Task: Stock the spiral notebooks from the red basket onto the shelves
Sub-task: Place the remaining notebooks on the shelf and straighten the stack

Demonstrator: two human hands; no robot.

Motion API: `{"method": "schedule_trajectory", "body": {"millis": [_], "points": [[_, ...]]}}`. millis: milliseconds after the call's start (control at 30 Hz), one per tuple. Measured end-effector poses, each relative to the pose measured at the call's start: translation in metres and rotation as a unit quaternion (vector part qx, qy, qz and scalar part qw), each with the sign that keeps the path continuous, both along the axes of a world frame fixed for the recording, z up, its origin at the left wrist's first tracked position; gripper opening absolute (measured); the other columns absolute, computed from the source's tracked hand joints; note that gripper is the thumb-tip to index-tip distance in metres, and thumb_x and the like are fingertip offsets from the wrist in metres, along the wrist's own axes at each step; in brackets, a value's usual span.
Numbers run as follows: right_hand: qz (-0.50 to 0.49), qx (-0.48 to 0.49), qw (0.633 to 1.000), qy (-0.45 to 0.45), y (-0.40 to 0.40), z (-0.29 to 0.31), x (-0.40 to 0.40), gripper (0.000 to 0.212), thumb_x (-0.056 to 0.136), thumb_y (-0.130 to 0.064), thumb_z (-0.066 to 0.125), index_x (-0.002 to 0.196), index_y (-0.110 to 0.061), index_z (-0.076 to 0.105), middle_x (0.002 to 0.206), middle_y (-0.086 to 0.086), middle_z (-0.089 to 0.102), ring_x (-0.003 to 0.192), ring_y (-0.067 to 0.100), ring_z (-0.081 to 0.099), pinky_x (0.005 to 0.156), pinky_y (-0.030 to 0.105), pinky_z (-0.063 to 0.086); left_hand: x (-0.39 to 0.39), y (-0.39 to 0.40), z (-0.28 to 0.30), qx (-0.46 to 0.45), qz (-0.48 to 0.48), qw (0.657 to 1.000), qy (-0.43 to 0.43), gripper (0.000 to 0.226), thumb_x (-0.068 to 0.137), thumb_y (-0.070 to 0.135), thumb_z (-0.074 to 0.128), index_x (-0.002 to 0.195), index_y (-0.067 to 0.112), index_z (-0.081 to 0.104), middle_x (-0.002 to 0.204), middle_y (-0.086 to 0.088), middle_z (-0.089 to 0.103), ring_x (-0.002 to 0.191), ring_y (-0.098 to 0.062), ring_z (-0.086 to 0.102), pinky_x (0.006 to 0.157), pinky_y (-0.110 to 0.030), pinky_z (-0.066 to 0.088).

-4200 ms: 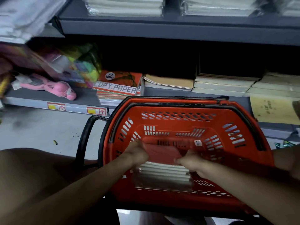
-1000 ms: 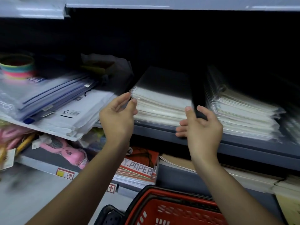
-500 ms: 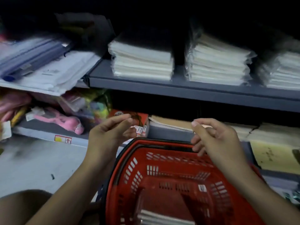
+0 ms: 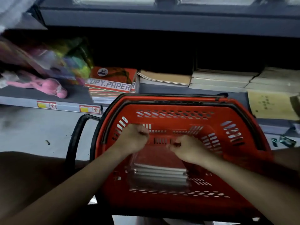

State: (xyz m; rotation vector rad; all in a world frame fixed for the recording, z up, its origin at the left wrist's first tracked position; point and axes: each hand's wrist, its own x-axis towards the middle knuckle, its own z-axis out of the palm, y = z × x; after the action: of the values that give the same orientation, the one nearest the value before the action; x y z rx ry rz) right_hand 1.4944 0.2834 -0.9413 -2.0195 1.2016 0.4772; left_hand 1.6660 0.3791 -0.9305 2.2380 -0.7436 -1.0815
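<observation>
The red basket (image 4: 183, 111) sits on the floor in front of the low shelf (image 4: 48, 103), its far rim close against the shelf edge and its black handle (image 4: 76, 135) folded out to the left. Beyond the rim lie a pack of copy paper (image 4: 110, 85), a brown-covered pad (image 4: 164, 77) and pale stacks of books (image 4: 222, 80) to the right; a pink toy (image 4: 48, 86) and bright wrapped items lie far left. Inside the basket, a plastic-wrapped stack of spiral notebooks (image 4: 159, 176) lies flat on the bottom toward the near wall, long axis running left to right, page edges facing the viewer. The left hand (image 4: 134, 138) and right hand (image 4: 186, 148) are both down in the basket, fingers curled into fists, pinching the clear wrap at the stack's far corners.
</observation>
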Motion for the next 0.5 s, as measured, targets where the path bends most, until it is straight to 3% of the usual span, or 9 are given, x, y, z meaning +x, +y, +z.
{"method": "schedule_trajectory", "body": {"millis": [67,133,200,267,333,400,500], "points": [[0.001,0.020,0.998,0.052,0.007,-0.011,-0.004,0.049,0.090,-0.061,0.056,0.093,-0.013,0.068,0.087,0.004,0.070,0.075,0.023,0.064,0.061,0.026,0.044,-0.008,0.011,-0.011,0.074,-0.114,0.990,-0.037,0.021,0.088,0.010,0.061,0.103,0.014,0.075,0.090,0.003,0.070,0.076,-0.007,0.063,0.059,-0.004,0.041],[-0.012,0.063,0.994,0.084,0.014,-0.013,-0.005,0.052,0.092,-0.059,0.056,0.104,-0.009,0.063,0.093,0.009,0.066,0.077,0.025,0.064,0.051,0.025,0.039,-0.016,0.020,-0.018,0.150,-0.189,0.969,-0.050,0.024,0.090,0.015,0.058,0.110,0.010,0.072,0.106,-0.005,0.072,0.094,-0.018,0.067,0.069,-0.013,0.045],[-0.032,0.108,0.990,0.089,0.019,-0.012,-0.005,0.059,0.092,-0.056,0.059,0.122,-0.005,0.057,0.102,0.009,0.061,0.093,0.026,0.065,0.050,0.018,0.035,-0.021,0.026,-0.020,0.207,-0.219,0.951,-0.071,0.027,0.092,0.022,0.056,0.113,0.010,0.069,0.115,-0.010,0.070,0.105,-0.026,0.066,0.078,-0.024,0.048],[-0.047,0.138,0.985,0.091,0.019,-0.013,-0.007,0.066,0.089,-0.054,0.065,0.130,-0.004,0.052,0.110,0.008,0.059,0.101,0.025,0.064,0.058,0.021,0.045,-0.021,0.027,-0.020,0.199,-0.228,0.951,-0.068,0.023,0.093,0.023,0.057,0.107,0.009,0.069,0.116,-0.010,0.070,0.107,-0.027,0.066,0.084,-0.028,0.050],[-0.072,0.180,0.977,0.092,0.016,-0.013,-0.010,0.071,0.087,-0.052,0.069,0.135,-0.005,0.047,0.121,0.009,0.058,0.107,0.024,0.061,0.079,0.032,0.055,-0.019,0.027,-0.018,0.196,-0.231,0.951,-0.058,0.013,0.093,0.021,0.059,0.092,0.012,0.068,0.110,-0.009,0.071,0.104,-0.026,0.067,0.083,-0.028,0.050],[-0.095,0.216,0.968,0.082,0.015,-0.010,-0.014,0.076,0.087,-0.048,0.070,0.142,-0.005,0.041,0.140,0.011,0.052,0.123,0.026,0.055,0.093,0.035,0.049,-0.018,0.029,-0.021,0.212,-0.215,0.952,-0.045,0.009,0.089,0.023,0.062,0.089,0.016,0.067,0.108,-0.007,0.070,0.104,-0.024,0.067,0.082,-0.027,0.051],[-0.097,0.221,0.969,0.058,0.016,-0.004,-0.017,0.065,0.091,-0.036,0.069,0.141,-0.003,0.044,0.143,0.010,0.052,0.123,0.021,0.054,0.088,0.025,0.041,-0.020,0.031,-0.023,0.237,-0.216,0.946,-0.042,0.025,0.089,0.027,0.058,0.106,0.013,0.069,0.117,-0.010,0.070,0.109,-0.026,0.065,0.094,-0.032,0.053]]}}
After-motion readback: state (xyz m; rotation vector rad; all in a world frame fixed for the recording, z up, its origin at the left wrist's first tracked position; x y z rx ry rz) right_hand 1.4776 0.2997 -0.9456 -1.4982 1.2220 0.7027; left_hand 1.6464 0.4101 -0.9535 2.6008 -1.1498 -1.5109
